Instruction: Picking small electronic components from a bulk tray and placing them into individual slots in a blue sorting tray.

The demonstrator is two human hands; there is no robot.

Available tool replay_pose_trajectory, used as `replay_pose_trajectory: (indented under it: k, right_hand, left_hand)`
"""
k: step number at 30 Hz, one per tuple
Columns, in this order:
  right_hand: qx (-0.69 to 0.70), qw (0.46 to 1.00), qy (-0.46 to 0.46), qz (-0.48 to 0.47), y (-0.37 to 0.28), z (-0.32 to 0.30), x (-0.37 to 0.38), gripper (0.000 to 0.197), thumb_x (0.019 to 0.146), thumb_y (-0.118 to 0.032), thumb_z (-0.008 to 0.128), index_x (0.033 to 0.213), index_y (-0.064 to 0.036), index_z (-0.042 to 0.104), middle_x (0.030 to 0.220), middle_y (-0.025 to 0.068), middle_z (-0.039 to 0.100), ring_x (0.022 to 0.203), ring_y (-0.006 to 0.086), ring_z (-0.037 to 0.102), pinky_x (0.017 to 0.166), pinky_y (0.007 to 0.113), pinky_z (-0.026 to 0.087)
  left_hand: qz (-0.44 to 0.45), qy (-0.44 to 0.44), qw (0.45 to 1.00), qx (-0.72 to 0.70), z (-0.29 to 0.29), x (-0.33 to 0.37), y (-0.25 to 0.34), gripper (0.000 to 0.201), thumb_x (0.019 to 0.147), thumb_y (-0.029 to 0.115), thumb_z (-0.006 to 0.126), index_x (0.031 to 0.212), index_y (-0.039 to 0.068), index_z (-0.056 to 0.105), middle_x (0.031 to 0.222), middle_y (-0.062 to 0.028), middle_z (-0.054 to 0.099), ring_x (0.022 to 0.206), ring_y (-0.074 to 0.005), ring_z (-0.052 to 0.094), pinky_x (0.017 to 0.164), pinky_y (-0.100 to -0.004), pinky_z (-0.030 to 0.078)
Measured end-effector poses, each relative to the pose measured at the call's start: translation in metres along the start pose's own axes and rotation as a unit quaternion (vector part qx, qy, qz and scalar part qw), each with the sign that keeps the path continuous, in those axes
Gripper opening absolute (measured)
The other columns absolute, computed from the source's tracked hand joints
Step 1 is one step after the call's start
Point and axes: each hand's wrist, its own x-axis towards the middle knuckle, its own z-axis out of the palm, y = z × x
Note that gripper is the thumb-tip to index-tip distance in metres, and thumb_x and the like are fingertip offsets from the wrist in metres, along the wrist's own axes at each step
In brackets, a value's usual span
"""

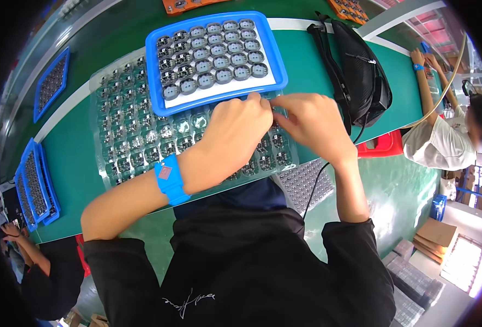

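My left hand (240, 124) and my right hand (316, 122) meet at the near right corner of a blue tray (219, 100). The fingers of both are pinched together around something small and dark, mostly hidden by the fingertips. White-lined, the tray carries rows of round grey housings (223, 75); several in the left columns have small electronic parts inside. Partly beneath it and my hands lies a clear plastic blister tray (100, 117), with small circuit boards (137, 143) in many pockets. Some pockets near the blue tray look bare. A blue band (171, 180) circles my left wrist.
A black sling bag (361, 71) lies on the green table (72, 158) to the right. Blue trays (36, 185) of parts stand at the left. Co-workers sit at far right (442, 136) and lower left (52, 278). A red stool (380, 146) is beside the table.
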Motion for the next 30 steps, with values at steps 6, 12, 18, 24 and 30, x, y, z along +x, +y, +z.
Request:
replay_pose_trajectory:
  k: [6,12,18,24,30]
  right_hand:
    - [0.028,0.999,0.007,-0.033,0.003,-0.011,0.008,0.011,0.087,-0.009,0.081,0.097,-0.0048,0.080,0.076,0.0115,0.067,0.069,0.0272,0.067,0.062,0.039,0.051]
    - [0.145,0.981,0.061,-0.111,-0.019,-0.011,0.057,0.010,0.089,-0.007,0.083,0.096,-0.0020,0.080,0.082,0.0088,0.066,0.069,0.0227,0.064,0.063,0.035,0.049]
    - [0.149,0.970,0.069,-0.177,-0.031,0.035,0.114,0.011,0.089,-0.012,0.083,0.095,-0.0025,0.081,0.084,0.0095,0.066,0.079,0.0277,0.067,0.071,0.039,0.052]
    - [0.133,0.969,0.062,-0.200,-0.040,0.041,0.120,0.012,0.088,-0.013,0.082,0.095,-0.0031,0.082,0.086,0.0099,0.068,0.082,0.0310,0.069,0.074,0.043,0.053]
    - [0.109,0.971,0.056,-0.203,-0.042,0.039,0.123,0.012,0.087,-0.013,0.082,0.095,-0.0040,0.082,0.088,0.0104,0.070,0.084,0.0330,0.071,0.075,0.044,0.054]
  left_hand:
    - [-0.022,0.055,0.998,-0.030,-0.016,-0.008,0.001,0.015,0.083,0.000,0.074,0.096,-0.005,0.068,0.096,-0.0175,0.068,0.077,-0.0369,0.073,0.064,-0.0463,0.059]
    - [-0.031,0.224,0.970,-0.085,-0.071,-0.045,-0.044,0.015,0.093,0.016,0.080,0.094,0.004,0.071,0.095,-0.0085,0.064,0.075,-0.0301,0.069,0.065,-0.0415,0.054]
    - [-0.082,0.199,0.974,-0.071,-0.077,-0.075,-0.095,0.011,0.094,0.011,0.079,0.099,0.003,0.073,0.099,-0.0082,0.066,0.084,-0.0302,0.070,0.073,-0.0400,0.054]
    - [-0.070,0.177,0.979,-0.075,-0.070,-0.078,-0.100,0.011,0.095,0.010,0.076,0.101,0.002,0.071,0.101,-0.0091,0.065,0.089,-0.0327,0.068,0.078,-0.0418,0.055]
    - [-0.040,0.143,0.989,-0.025,-0.075,-0.075,-0.105,0.013,0.094,0.006,0.076,0.104,0.000,0.071,0.102,-0.0106,0.064,0.091,-0.0329,0.068,0.078,-0.0423,0.054]
